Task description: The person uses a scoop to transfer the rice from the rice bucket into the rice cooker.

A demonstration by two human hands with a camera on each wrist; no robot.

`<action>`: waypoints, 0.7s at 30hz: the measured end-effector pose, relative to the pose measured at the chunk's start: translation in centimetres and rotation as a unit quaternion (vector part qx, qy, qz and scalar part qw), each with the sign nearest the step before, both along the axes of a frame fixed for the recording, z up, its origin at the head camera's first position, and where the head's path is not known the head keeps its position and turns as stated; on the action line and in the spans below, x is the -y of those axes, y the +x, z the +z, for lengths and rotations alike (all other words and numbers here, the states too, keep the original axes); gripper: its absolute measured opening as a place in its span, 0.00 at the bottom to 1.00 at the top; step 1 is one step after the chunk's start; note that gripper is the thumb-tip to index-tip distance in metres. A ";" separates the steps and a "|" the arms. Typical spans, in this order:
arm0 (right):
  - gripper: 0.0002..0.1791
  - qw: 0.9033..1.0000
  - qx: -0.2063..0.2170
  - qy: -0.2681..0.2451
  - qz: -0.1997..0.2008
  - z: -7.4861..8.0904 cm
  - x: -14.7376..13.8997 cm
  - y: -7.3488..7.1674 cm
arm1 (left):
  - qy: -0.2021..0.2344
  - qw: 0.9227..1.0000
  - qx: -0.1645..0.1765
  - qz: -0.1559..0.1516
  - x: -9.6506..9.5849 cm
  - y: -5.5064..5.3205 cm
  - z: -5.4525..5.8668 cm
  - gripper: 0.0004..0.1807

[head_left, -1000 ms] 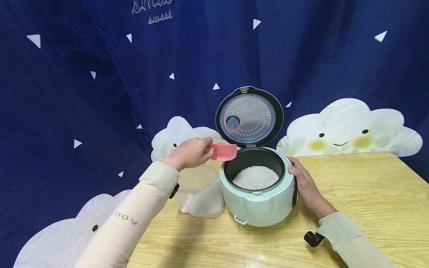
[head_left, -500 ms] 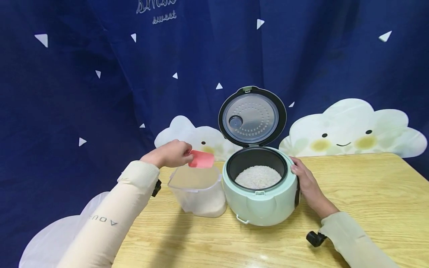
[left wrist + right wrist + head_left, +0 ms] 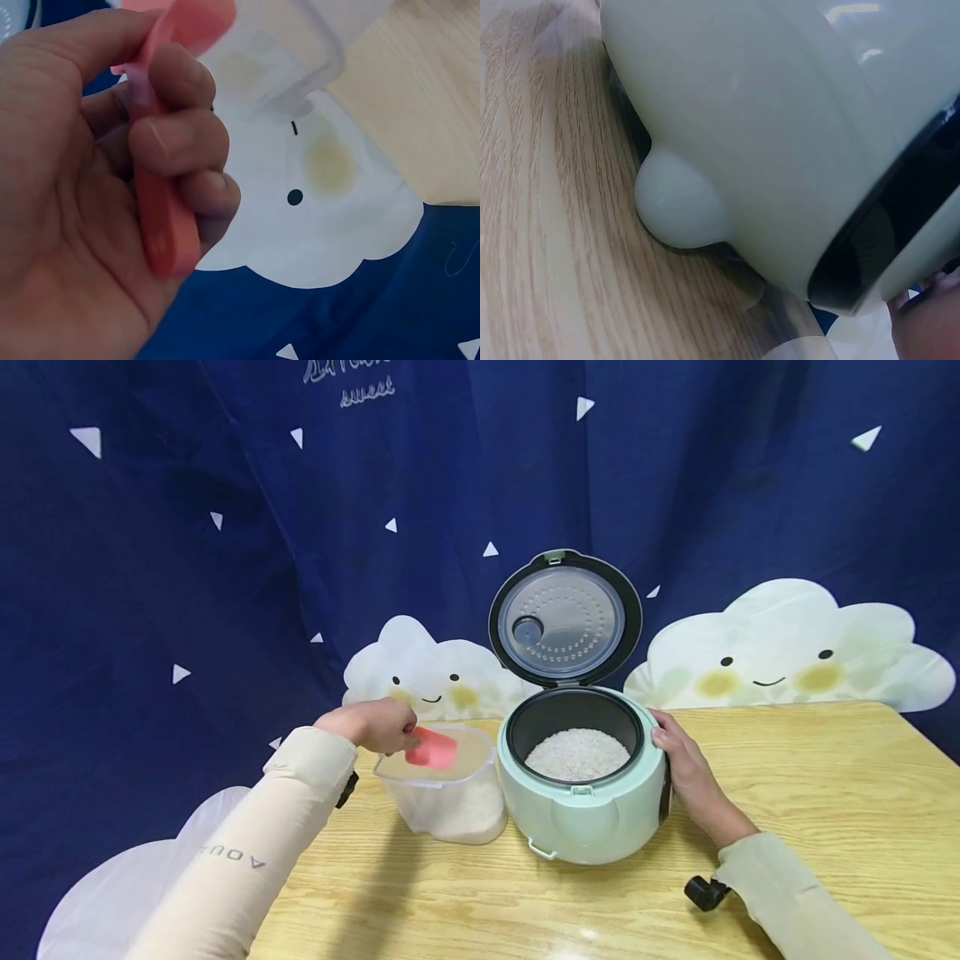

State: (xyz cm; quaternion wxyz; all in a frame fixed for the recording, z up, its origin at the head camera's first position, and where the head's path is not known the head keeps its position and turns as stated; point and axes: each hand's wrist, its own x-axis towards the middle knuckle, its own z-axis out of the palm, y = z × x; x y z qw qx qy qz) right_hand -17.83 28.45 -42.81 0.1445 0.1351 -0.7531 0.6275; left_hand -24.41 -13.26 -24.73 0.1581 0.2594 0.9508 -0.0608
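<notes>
My left hand (image 3: 375, 725) grips a pink scoop (image 3: 432, 749) over the opening of a translucent plastic container (image 3: 422, 806). In the left wrist view, curled fingers wrap the scoop's handle (image 3: 166, 221). Pale contents show through the container's lower wall. Right beside it stands a mint-green rice cooker (image 3: 577, 827), lid (image 3: 566, 622) raised, white rice (image 3: 577, 755) in its dark inner pot. My right hand (image 3: 686, 768) rests against the cooker's right side, its thumb near the rim. In the right wrist view the cooker's body (image 3: 742, 127) hides most of that hand.
Both vessels stand on a light wooden table (image 3: 810, 802). A navy curtain (image 3: 420, 468) with white triangles and smiling clouds hangs behind. The raised lid stands high at the back of the cooker.
My left hand has carried the scoop leftward from the rice cooker's rim, then down to the container's opening. My right hand keeps its place at the cooker.
</notes>
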 end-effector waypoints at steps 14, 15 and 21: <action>0.31 1.000 0.020 0.003 -0.009 0.4 0.0 0.3 | -0.075 0.996 -0.029 0.024 -1.0 -0.1 -2.6 0.17; 0.32 1.000 0.021 0.005 -0.009 0.4 0.0 0.2 | -0.077 0.996 -0.034 0.024 -1.1 0.0 -2.6 0.16; 0.33 1.000 0.022 -0.006 0.002 0.6 0.1 0.3 | -0.091 0.994 -0.041 0.036 -1.9 0.5 -2.5 0.12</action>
